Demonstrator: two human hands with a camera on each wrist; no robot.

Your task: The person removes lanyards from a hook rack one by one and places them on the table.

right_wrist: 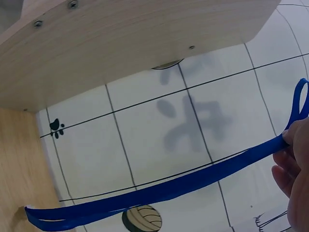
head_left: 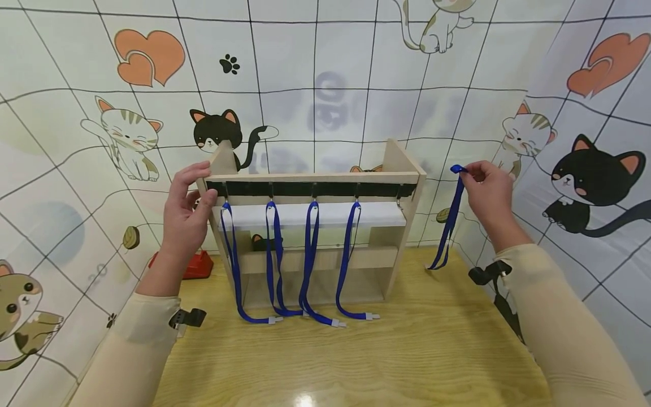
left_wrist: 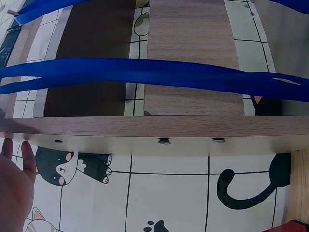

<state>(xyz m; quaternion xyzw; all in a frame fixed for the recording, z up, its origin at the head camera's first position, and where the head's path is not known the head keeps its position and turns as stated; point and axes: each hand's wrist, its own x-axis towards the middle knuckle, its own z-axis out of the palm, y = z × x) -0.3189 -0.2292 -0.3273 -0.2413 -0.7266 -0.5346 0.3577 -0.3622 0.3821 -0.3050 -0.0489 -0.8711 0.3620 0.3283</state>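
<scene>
A small wooden rack [head_left: 317,177] stands on the table, a black strip with hooks along its front top. Several blue lanyards [head_left: 311,260] hang from these hooks, their pale clip ends lying on the tabletop. At the rack's upper left corner, my left hand [head_left: 185,206] grips the side panel, thumb at the front. Off to the right of the rack, my right hand [head_left: 490,189] pinches another blue lanyard [head_left: 450,226] near its looped top. Its doubled strap dangles down toward the table. The rightmost hook [head_left: 399,199] carries no lanyard.
A red object [head_left: 199,265] sits on the table at the left, partly behind my left forearm. Below the black strip is a white roll or panel [head_left: 315,215] across the rack. Cat-patterned sheeting [head_left: 315,113] rises behind and on both sides of the wooden tabletop [head_left: 330,367].
</scene>
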